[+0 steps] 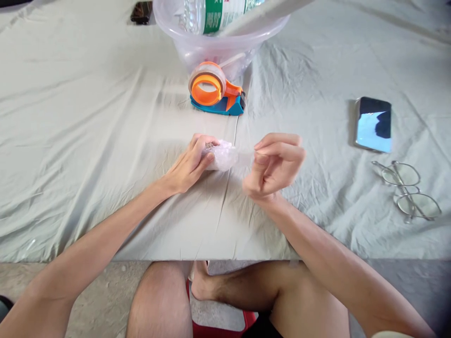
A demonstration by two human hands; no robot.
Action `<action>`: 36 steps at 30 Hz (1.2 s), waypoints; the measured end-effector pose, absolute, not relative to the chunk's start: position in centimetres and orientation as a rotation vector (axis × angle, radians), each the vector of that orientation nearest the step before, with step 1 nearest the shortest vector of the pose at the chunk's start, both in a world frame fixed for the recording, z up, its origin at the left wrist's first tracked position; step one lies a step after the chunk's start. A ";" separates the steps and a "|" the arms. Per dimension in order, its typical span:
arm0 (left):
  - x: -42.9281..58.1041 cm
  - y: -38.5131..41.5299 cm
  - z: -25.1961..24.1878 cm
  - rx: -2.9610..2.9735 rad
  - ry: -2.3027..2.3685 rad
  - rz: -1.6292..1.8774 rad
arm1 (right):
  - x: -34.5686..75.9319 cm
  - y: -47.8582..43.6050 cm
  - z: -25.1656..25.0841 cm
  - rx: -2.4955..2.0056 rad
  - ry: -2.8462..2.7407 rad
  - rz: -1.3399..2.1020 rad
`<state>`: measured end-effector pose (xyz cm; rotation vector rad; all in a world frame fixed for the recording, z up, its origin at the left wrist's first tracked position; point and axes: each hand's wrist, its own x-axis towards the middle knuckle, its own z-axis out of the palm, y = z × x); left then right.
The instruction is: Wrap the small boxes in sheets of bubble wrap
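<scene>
My left hand [192, 162] rests on the cloth-covered table [88, 141], its fingers curled over a small bundle wrapped in bubble wrap [223, 155]. My right hand [273, 164] hovers just right of the bundle, thumb and fingers pinched together; a strip of clear tape [246, 155] seems to run from the bundle to that pinch, faint and hard to make out. An orange and blue tape dispenser [214, 89] stands a little beyond both hands.
A clear plastic bowl [225, 33] holding a water bottle [211, 14] stands behind the dispenser. At the right lie a phone [373, 124] and a pair of glasses [408, 190]. A dark object [141, 11] sits at the far edge. My legs are below the table's near edge.
</scene>
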<state>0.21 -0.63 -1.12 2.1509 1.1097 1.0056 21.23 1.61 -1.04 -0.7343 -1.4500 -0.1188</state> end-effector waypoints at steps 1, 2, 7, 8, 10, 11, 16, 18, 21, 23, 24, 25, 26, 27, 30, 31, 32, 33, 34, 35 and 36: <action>0.2 -0.6 -1.2 2.167 1.114 1.009 | 21.2 1.6 -1.2 -0.758 -1.438 -0.083; 0.2 -0.5 -1.2 2.179 1.117 1.011 | 21.1 1.6 -1.3 -0.772 -1.437 -0.026; 0.0 -0.1 -1.6 2.205 1.129 1.008 | 21.1 2.9 -1.2 -0.955 -1.453 0.164; -0.1 -0.1 -1.7 2.213 1.124 1.018 | 21.3 3.4 -0.8 -1.000 -1.433 0.145; -0.1 -0.1 -1.8 2.223 1.118 1.040 | 22.2 4.1 0.6 -1.069 -1.385 0.094; -0.1 -0.1 -1.8 2.225 1.118 1.047 | 22.9 4.0 1.5 -1.080 -1.360 0.076; -0.2 -0.3 -1.7 2.217 1.107 1.063 | 28.2 -2.1 6.3 -0.969 -1.552 0.652; -0.2 -0.2 -1.8 2.208 1.106 1.072 | 30.5 -6.6 6.9 -1.089 -1.642 0.968; -0.3 -0.1 -1.9 2.195 1.125 1.054 | 33.5 -13.1 6.4 -1.355 -1.667 1.214; -0.4 -0.1 -2.0 2.200 1.136 1.046 | 34.9 -16.4 5.8 -1.520 -1.635 1.239; -0.4 0.0 -2.0 2.204 1.140 1.043 | 35.4 -17.7 5.5 -1.577 -1.634 1.235; -0.5 0.0 -2.0 2.205 1.139 1.043 | 35.7 -18.7 5.2 -1.634 -1.646 1.228; -0.5 0.1 -1.9 2.204 1.132 1.046 | 36.0 -19.5 4.8 -1.673 -1.671 1.198; -0.6 0.1 -2.0 2.197 1.123 1.053 | 36.2 -20.0 4.4 -1.698 -1.708 1.148; -0.9 0.5 -2.1 2.167 1.094 1.072 | 36.5 -20.5 2.8 -1.693 -1.862 0.918; -1.0 0.6 -2.1 2.160 1.087 1.076 | 36.6 -20.3 2.3 -1.664 -1.916 0.847; -1.0 0.6 -2.1 2.155 1.082 1.079 | 36.6 -20.2 1.8 -1.631 -1.964 0.792; -1.0 0.7 -2.2 2.153 1.082 1.083 | 36.6 -19.9 1.4 -1.600 -2.002 0.748; -1.0 0.7 -2.2 2.156 1.083 1.084 | 36.6 -19.7 1.1 -1.572 -2.034 0.712; -1.0 0.7 -2.2 2.160 1.088 1.085 | 36.6 -19.5 0.9 -1.552 -2.066 0.681; -0.9 0.6 -2.1 2.170 1.091 1.086 | 36.6 -19.3 0.9 -1.539 -2.100 0.651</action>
